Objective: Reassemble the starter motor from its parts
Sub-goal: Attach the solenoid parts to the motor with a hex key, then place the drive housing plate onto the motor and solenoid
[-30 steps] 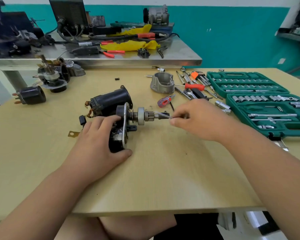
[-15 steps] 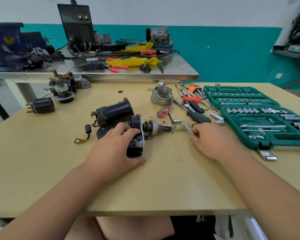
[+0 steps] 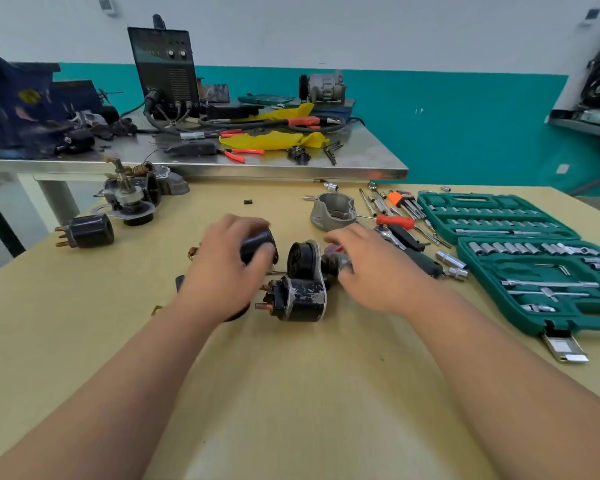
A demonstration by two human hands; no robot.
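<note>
Black solenoid (image 3: 303, 299) lies crosswise, studs (image 3: 264, 297) pointing left; left grip (image 3: 219, 271) holds motor housing (image 3: 257, 244), right grip (image 3: 371, 271) pinches pinion shaft (image 3: 338, 261).

The worktop (image 3: 291, 393) carries one solenoid assembly (image 3: 298, 299) at its centre and one black motor body (image 3: 257, 242) just behind that. One grey nose housing (image 3: 333, 211) sits toward the far edge, and one black cylinder (image 3: 87, 232) with three copper prongs lies near the left edge. Two green socket trays (image 3: 492, 216) run along the right edge. Beside them are one red-handled screwdriver (image 3: 395, 221) and one orange hex-key holder (image 3: 400, 197). The motor parts (image 3: 132, 199) heaped at the far left corner are too tangled to count.
</note>
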